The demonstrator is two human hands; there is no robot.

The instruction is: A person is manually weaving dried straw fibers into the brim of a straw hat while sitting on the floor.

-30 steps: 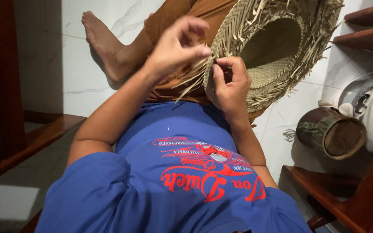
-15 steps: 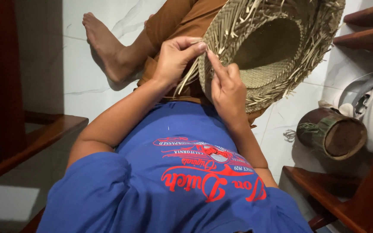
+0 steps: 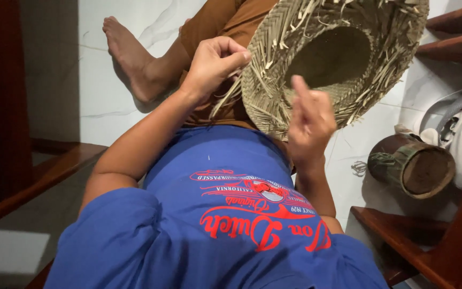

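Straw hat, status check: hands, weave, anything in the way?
Left hand pinching loose strands at the straw hat brim. Right hand open, close to the brim. Nothing in the way.

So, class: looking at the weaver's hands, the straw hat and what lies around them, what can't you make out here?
- Straw hat, head view: the far brim is cut off by the top edge.
- Left hand: the fingertips are curled under, so the strand pinched is hidden.
- Right hand: only its back shows; the palm is hidden.
- Brown cylinder: its inside is too dark to tell.
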